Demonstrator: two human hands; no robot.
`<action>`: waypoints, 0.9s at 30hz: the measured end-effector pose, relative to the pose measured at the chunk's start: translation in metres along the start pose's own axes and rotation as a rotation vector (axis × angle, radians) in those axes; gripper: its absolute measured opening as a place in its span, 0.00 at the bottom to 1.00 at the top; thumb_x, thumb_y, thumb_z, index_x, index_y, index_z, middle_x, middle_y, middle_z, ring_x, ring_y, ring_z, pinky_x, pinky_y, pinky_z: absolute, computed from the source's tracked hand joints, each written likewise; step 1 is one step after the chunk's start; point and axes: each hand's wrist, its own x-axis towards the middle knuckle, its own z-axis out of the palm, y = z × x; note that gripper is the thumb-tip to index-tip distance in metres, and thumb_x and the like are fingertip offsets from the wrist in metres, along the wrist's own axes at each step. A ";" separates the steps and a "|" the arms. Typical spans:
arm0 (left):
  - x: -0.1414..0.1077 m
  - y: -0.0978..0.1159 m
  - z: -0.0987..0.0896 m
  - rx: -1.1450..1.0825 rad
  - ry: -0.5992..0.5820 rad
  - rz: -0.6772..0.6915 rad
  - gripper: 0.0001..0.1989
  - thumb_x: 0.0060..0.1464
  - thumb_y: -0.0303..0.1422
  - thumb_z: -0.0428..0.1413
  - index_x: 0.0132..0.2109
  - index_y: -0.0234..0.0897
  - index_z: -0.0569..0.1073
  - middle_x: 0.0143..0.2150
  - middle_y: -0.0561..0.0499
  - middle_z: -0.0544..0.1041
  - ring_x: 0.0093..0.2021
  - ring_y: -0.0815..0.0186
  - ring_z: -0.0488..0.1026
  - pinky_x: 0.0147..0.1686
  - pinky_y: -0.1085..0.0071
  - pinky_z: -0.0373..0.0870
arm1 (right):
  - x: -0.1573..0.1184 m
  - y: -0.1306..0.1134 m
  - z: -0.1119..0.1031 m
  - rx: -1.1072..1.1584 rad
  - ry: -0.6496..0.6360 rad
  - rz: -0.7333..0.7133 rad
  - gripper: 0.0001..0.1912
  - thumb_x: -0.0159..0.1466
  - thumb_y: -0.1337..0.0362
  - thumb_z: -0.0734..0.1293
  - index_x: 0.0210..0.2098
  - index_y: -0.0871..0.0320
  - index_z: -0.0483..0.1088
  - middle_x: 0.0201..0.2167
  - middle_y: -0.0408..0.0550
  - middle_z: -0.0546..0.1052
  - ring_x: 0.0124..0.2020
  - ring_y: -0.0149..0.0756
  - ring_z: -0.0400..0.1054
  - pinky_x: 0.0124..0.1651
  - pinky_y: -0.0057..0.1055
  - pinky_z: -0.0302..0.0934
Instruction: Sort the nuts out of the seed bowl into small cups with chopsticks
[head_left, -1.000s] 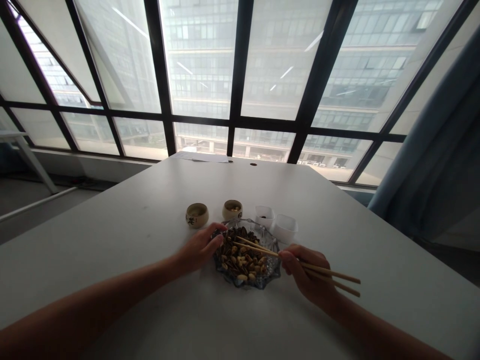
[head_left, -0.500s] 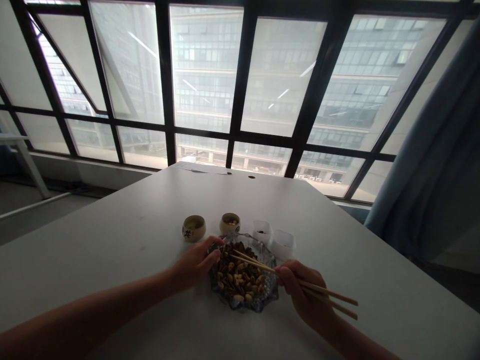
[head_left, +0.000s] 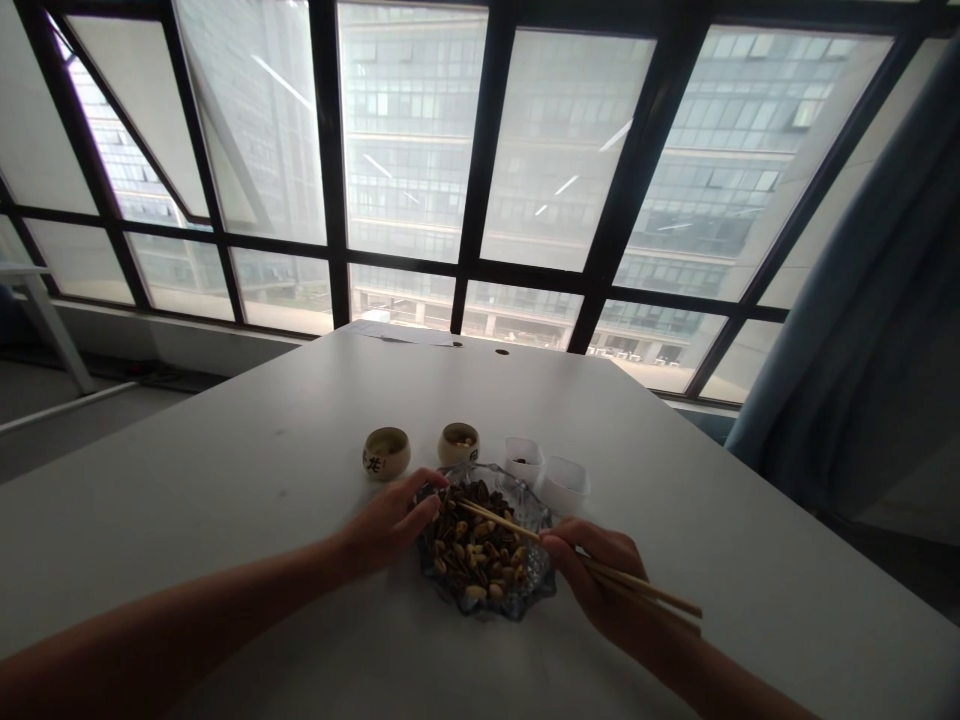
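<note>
A scalloped glass bowl (head_left: 541, 572) holds a mix of dark sunflower seeds (head_left: 480, 495) and pale nuts in shells (head_left: 480, 555). At its left edge my left hand (head_left: 397, 520) grips the rim, with thumb and fingers over the seeds. My right hand (head_left: 600, 565) is closed around a pair of wooden chopsticks (head_left: 499, 520), right of the bowl. The chopstick tips lie close together among the seeds at the upper left inside; whether anything is pinched between them I cannot tell.
Behind the bowl stand two small cream cups, a left cup (head_left: 386, 455) and a right cup (head_left: 459, 445) with some pieces inside. Two clear plastic tubs, one (head_left: 523, 460) with dark bits and another (head_left: 566, 485), sit beside them on the white table (head_left: 300, 430). Paper (head_left: 412, 335) lies at the far edge.
My right hand has shifted slightly left, and the chopstick tips have moved a little further left among the seeds, closer together. The left hand stays at the rim.
</note>
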 end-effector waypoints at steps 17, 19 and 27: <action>0.000 -0.002 -0.001 -0.019 0.006 0.006 0.21 0.60 0.46 0.48 0.50 0.37 0.73 0.37 0.50 0.78 0.38 0.60 0.73 0.41 0.65 0.70 | 0.005 0.058 0.000 0.815 0.454 0.842 0.27 0.46 0.42 0.80 0.24 0.60 0.73 0.12 0.38 0.66 0.12 0.22 0.52 0.16 0.25 0.56; 0.000 -0.002 -0.002 -0.019 -0.005 0.002 0.21 0.60 0.46 0.47 0.51 0.37 0.72 0.38 0.49 0.77 0.38 0.60 0.73 0.41 0.65 0.70 | 0.004 0.059 -0.001 0.823 0.443 0.836 0.26 0.48 0.43 0.79 0.24 0.59 0.73 0.12 0.38 0.66 0.12 0.22 0.52 0.17 0.26 0.58; 0.000 -0.003 -0.003 -0.070 -0.005 0.010 0.21 0.59 0.47 0.50 0.50 0.37 0.73 0.36 0.50 0.77 0.37 0.61 0.72 0.40 0.67 0.70 | 0.005 0.048 0.001 0.845 0.410 0.810 0.26 0.49 0.43 0.78 0.24 0.60 0.73 0.12 0.37 0.64 0.12 0.22 0.52 0.19 0.27 0.59</action>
